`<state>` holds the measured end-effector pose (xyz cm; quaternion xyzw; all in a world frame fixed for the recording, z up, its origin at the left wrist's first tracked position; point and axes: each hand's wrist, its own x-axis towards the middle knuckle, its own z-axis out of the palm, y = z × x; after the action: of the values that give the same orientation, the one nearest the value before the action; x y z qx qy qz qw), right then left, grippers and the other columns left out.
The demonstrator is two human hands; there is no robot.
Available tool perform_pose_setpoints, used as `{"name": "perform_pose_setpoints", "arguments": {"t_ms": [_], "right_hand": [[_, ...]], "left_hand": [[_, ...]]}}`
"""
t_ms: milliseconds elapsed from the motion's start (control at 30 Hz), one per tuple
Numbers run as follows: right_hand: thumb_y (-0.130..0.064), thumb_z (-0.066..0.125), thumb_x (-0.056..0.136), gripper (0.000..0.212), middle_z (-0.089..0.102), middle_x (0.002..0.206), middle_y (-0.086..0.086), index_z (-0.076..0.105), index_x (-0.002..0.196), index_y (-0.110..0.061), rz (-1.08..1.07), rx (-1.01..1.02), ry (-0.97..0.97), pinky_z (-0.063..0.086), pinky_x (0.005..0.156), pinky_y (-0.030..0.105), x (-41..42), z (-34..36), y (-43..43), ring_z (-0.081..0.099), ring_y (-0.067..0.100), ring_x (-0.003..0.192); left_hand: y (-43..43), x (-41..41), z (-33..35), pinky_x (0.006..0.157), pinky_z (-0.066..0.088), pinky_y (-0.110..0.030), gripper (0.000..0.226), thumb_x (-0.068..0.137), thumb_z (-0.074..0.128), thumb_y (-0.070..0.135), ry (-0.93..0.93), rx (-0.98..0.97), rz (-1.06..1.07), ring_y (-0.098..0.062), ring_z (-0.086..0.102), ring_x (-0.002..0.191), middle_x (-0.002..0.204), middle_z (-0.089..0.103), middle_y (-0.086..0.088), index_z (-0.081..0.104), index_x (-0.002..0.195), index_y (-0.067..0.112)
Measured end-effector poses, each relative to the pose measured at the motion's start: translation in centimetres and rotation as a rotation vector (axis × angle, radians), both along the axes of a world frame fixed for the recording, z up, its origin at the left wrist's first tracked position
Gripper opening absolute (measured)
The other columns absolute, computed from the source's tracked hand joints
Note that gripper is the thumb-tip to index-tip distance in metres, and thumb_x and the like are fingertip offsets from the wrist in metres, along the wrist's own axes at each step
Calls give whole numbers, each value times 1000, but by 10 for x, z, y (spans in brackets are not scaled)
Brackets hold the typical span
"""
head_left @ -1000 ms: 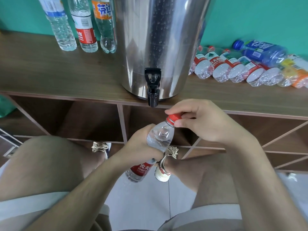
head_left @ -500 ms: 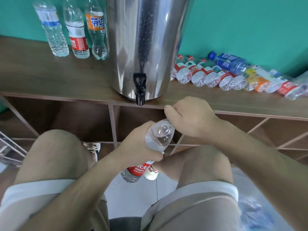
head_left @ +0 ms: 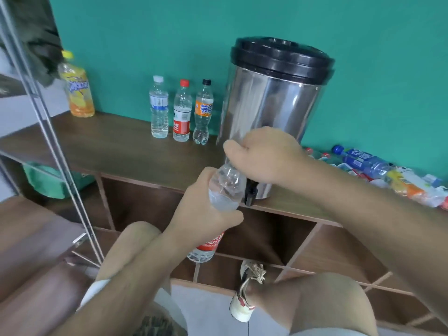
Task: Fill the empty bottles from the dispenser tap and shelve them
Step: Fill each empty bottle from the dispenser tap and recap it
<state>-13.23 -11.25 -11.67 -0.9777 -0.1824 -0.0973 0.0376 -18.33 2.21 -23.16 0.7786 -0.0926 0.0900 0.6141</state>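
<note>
Red-labelled bottle (head_left: 226, 187): clear plastic, held in mid-air at the centre of the frame, tilted, neck up and base down toward the lower left. It sits just left of the black tap (head_left: 249, 197) and crosses the front edge of the tabletop (head_left: 109, 146).
Left grip (head_left: 203, 209): fingers and thumb curled round the bottle's upper body, clamped on it.
Right grip (head_left: 266, 156): fingers curled down over the bottle's top, closed on it; the cap is hidden under the fingers.
Dispenser (head_left: 274, 105): steel drum with a black lid, standing on the tabletop against the green wall, right of centre.
Three upright bottles, just left of the dispenser: white cap (head_left: 159, 107), red cap (head_left: 181, 112), black cap with orange label (head_left: 203, 112).
Yellow-capped orange bottle (head_left: 77, 88): upright, upper left, well apart from the three.
Pile of bottles lying on their sides (head_left: 363, 161): right edge of the tabletop.
Open compartments (head_left: 261, 238): under the tabletop.
Metal rack pole (head_left: 48, 132): slanting down the left side.
Shoe (head_left: 244, 299): lower centre, on the floor.
</note>
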Motion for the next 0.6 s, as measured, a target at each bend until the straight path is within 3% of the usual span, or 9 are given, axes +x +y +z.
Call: {"name": "perform_pose_setpoints", "arguments": {"t_ms": [133,300,367,433,467,533,600], "right_hand": [[-49,28,107,65,49,61,6,48,57,-11,74,-24,-97,28,55,30,29,11,40,48,23,61],[-52,30,105,63,54,69,5,53,63,-12,-63,15,-115,35,60,29,78,10,100,55,25,68],[-63,31,105,63,60,78,4,55,74,-15,-62,148,-85,42,68,33,98,0,119,60,30,81],[-79,45,95,60,66,98,2,54,101,-20,-8,410,109,51,76,38,119,-21,134,64,28,90],[-80,57,87,64,66,106,-1,50,115,-23,16,544,237,56,79,40,127,-34,142,66,25,93],[-62,78,82,63,65,110,-8,47,124,-27,49,733,388,60,79,39,143,-58,157,68,18,98],[-41,83,86,49,67,106,-12,51,120,-29,66,858,381,54,72,27,159,-77,172,68,13,99]], "left_hand": [[43,28,12,67,55,-19,56,68,84,7,-28,40,70,-5,69,84,94,69,10,52,105,34],[85,76,12,62,48,-9,59,72,85,13,-53,83,134,5,65,89,98,64,16,47,110,37],[104,103,6,70,52,-16,60,75,85,13,-86,68,192,4,66,89,101,65,16,44,110,38],[122,133,-3,84,57,-28,59,79,85,11,-122,37,208,-2,67,95,108,65,13,46,117,32],[131,145,-8,85,57,-25,61,81,84,8,-132,19,208,-4,66,100,112,63,13,45,124,25],[142,170,-16,74,53,-13,61,85,78,-5,-128,-13,231,-8,62,98,111,56,12,39,127,13],[149,197,-26,71,52,-12,58,85,76,-5,-139,9,277,-10,63,96,108,54,10,38,126,12]]}}
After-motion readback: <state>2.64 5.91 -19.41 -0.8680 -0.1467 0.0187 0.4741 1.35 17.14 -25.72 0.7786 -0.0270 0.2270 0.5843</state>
